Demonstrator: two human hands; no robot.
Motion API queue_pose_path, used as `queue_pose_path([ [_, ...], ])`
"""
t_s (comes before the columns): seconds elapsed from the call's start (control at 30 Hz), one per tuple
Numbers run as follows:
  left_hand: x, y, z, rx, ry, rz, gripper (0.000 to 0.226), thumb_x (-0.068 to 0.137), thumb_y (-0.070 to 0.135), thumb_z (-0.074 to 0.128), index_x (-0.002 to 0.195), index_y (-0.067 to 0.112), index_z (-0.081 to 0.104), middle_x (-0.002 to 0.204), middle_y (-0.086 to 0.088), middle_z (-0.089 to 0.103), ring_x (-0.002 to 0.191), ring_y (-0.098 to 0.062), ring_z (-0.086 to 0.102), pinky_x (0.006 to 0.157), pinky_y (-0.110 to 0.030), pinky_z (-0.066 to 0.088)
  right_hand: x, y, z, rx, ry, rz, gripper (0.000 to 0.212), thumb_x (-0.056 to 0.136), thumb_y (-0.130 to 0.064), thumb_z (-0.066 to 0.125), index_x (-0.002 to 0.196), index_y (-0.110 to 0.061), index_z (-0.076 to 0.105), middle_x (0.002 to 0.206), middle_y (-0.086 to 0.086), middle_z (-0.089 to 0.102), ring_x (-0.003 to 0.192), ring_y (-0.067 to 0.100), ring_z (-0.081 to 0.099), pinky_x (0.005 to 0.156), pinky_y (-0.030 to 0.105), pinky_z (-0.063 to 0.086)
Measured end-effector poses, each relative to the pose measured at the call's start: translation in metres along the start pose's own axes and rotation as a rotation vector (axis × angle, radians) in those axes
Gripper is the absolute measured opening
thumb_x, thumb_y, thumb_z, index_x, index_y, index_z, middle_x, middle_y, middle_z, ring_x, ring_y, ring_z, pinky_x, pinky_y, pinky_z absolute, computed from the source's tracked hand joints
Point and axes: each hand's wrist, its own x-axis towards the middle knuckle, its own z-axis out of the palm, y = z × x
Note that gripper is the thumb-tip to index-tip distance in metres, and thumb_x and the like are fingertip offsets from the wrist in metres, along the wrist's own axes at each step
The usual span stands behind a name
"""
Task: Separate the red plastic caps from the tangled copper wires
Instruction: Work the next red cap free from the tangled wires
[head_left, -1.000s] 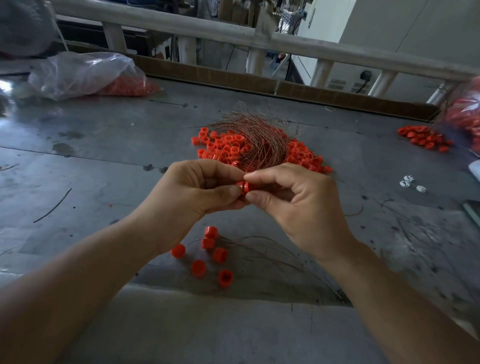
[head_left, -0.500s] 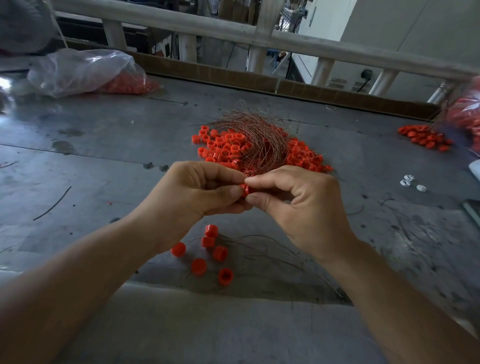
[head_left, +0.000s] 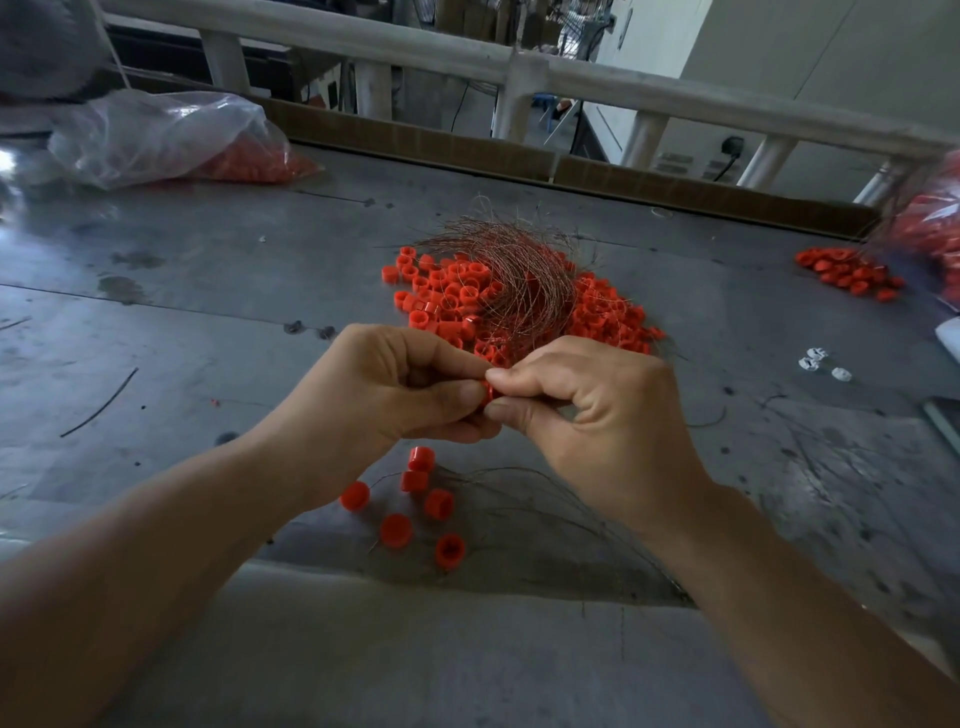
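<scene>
My left hand (head_left: 395, 395) and right hand (head_left: 587, 415) meet on my side of the wire tangle (head_left: 519, 275), raised off the counter (head_left: 208, 291). Both grips are narrow. Thumb and forefinger of each hand pinch one red cap (head_left: 487, 393) from opposite sides, and the other fingers are curled toward the palms.

Purpose, as I judge it: one grip steadies the cap body while the other works a strand out of it. Holding the cap clear of the tangle should keep it from snagging more wire.

Only a sliver of red shows between the fingertips. I cannot tell whether a wire is seated in the cap, nor which grip has hold of it.

- The tangle lies on top of a heap of caps (head_left: 447, 291), which spreads out to both sides of it. Most of the task remains there.
- Six freed caps (head_left: 415, 499) lie nearer to me than the tangle, below my hands. Thin loose strands (head_left: 545, 493) trail beside them. This appears to be the sorted output, kept apart to prevent re-mixing.
- Well to the right of the tangle is a smaller heap (head_left: 847, 273) beside a second bag (head_left: 935, 234) that the frame edge cuts off.
- Between that heap and the tangle lie white pieces (head_left: 815, 361), too small to identify.
- Far to the left of the tangle is a clear bag (head_left: 156, 135). Its red contents are blurred.
</scene>
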Motion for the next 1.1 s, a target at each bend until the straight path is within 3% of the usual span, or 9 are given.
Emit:
queue_pose_path([
  [0.1,-0.001,0.001,0.0,-0.01,-0.014,0.022,0.019,0.061,0.017,0.063,0.076,0.02,0.076,0.071,-0.006,0.073,0.066,-0.013,0.07,0.06,-0.014,0.053,0.0,-0.002,-0.002,0.095,0.035,0.082,0.018,0.065,-0.012,0.073,0.08,-0.002,0.072,0.074,0.004,0.068,0.072,0.009,0.062,0.064,0.014,0.051],
  [0.4,-0.001,0.001,0.001,-0.142,-0.062,-0.035,0.019,0.061,0.017,0.062,0.073,0.018,0.076,0.069,-0.007,0.072,0.066,-0.013,0.07,0.058,-0.015,0.053,0.002,-0.004,-0.003,0.094,0.054,0.024,0.02,0.066,-0.016,0.074,0.079,-0.001,0.072,0.073,0.005,0.068,0.071,0.008,0.062,0.064,0.014,0.051],
  [0.53,-0.001,0.001,-0.003,-0.16,-0.138,-0.05,0.023,0.059,0.028,0.073,0.078,0.015,0.076,0.072,-0.007,0.072,0.067,-0.015,0.07,0.058,-0.016,0.053,0.003,-0.002,-0.005,0.146,-0.003,0.04,0.022,0.065,-0.018,0.075,0.08,-0.003,0.071,0.074,-0.002,0.065,0.071,0.007,0.062,0.065,0.013,0.049],
  [0.67,-0.001,0.001,-0.009,-0.192,-0.216,-0.082,0.045,0.049,0.036,0.086,0.086,0.014,0.073,0.076,-0.012,0.071,0.069,-0.021,0.07,0.059,-0.02,0.055,0.004,-0.002,-0.008,0.193,-0.133,0.082,0.033,0.069,-0.022,0.071,0.099,-0.009,0.069,0.078,0.0,0.061,0.077,0.01,0.058,0.072,0.015,0.048],
  [0.8,-0.001,0.0,-0.009,-0.212,-0.239,-0.112,0.048,0.049,0.035,0.087,0.091,0.018,0.071,0.073,-0.017,0.069,0.066,-0.023,0.07,0.056,-0.023,0.055,0.005,-0.002,-0.01,0.16,-0.259,0.051,0.023,0.076,-0.025,0.066,0.09,-0.007,0.07,0.08,-0.003,0.053,0.075,0.004,0.051,0.073,0.013,0.042],
  [0.9,-0.002,0.002,-0.007,-0.252,-0.253,-0.09,0.05,0.055,0.036,0.084,0.099,0.019,0.068,0.075,-0.016,0.07,0.069,-0.025,0.07,0.057,-0.023,0.055,0.005,-0.005,-0.009,0.155,-0.235,0.033,0.035,0.079,-0.037,0.058,0.087,-0.004,0.068,0.08,-0.005,0.05,0.074,0.003,0.049,0.071,0.012,0.041],
  [1.0,-0.005,0.003,-0.003,-0.064,-0.246,0.0,0.067,0.056,0.041,0.082,0.117,0.028,0.056,0.081,-0.013,0.071,0.075,-0.027,0.07,0.062,-0.027,0.056,0.005,-0.006,-0.007,0.117,-0.246,0.058,0.037,0.087,-0.038,0.053,0.083,-0.003,0.065,0.08,-0.013,0.043,0.073,-0.001,0.045,0.068,0.012,0.038],
  [1.1,-0.006,-0.003,0.0,0.122,-0.197,0.049,0.071,0.052,0.042,0.084,0.115,0.048,0.051,0.077,-0.015,0.067,0.07,-0.04,0.064,0.062,-0.049,0.054,0.0,-0.004,-0.004,0.047,-0.281,0.044,0.018,0.083,-0.019,0.059,0.083,-0.002,0.064,0.085,-0.01,0.044,0.078,0.001,0.044,0.07,0.016,0.039],
])
